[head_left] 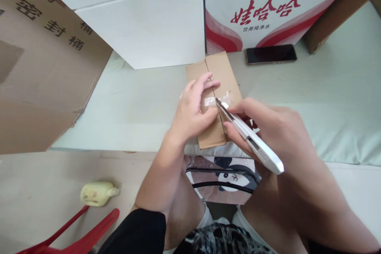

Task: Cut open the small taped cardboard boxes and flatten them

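Observation:
A small brown cardboard box (222,71) lies on the pale green surface (139,107), its two top flaps joined by a strip of clear tape (210,101). My left hand (193,109) presses down on the box's left flap, fingers laid over it and thumb near the tape. My right hand (264,127) grips a white utility knife (253,139). The blade's tip touches the tape at the seam between the flaps.
Two large white cartons stand behind: a plain one (149,24) and one with red print (268,12). A dark phone (270,54) lies by the printed carton. A big brown carton (38,67) fills the left. On the floor are a yellow bottle (97,193) and red plastic (80,238).

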Available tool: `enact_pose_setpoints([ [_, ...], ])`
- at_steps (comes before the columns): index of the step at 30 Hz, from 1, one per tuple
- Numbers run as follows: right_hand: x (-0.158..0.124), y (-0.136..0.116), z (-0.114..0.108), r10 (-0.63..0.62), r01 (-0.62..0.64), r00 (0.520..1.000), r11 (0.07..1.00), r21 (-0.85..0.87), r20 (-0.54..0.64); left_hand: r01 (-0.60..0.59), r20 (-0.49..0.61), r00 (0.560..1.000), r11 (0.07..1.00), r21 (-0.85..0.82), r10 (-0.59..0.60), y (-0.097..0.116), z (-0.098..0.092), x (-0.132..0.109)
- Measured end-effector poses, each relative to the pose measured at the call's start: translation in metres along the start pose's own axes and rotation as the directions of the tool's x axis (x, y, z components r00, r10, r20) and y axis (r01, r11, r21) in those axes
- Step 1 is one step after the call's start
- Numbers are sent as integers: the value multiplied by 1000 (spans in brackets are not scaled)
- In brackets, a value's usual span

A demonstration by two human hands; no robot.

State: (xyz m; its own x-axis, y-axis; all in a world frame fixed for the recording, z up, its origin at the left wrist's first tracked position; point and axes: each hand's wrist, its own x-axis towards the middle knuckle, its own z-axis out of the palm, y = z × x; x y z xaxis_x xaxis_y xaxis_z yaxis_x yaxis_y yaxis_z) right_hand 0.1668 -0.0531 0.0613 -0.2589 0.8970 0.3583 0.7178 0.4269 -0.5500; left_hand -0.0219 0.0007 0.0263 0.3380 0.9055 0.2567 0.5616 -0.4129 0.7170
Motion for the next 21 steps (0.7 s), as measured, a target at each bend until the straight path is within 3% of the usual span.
enact_pose_setpoints([
  [11,-3,-3,0,-90,90,996,991,-103,10,8,-9,1000,1000,-1,-8,0,1,0],
  [21,-6,-7,-7,-92,105,993,977,-184,80,2,-21,1000,1000,-16,-3,-1,1,0],
])
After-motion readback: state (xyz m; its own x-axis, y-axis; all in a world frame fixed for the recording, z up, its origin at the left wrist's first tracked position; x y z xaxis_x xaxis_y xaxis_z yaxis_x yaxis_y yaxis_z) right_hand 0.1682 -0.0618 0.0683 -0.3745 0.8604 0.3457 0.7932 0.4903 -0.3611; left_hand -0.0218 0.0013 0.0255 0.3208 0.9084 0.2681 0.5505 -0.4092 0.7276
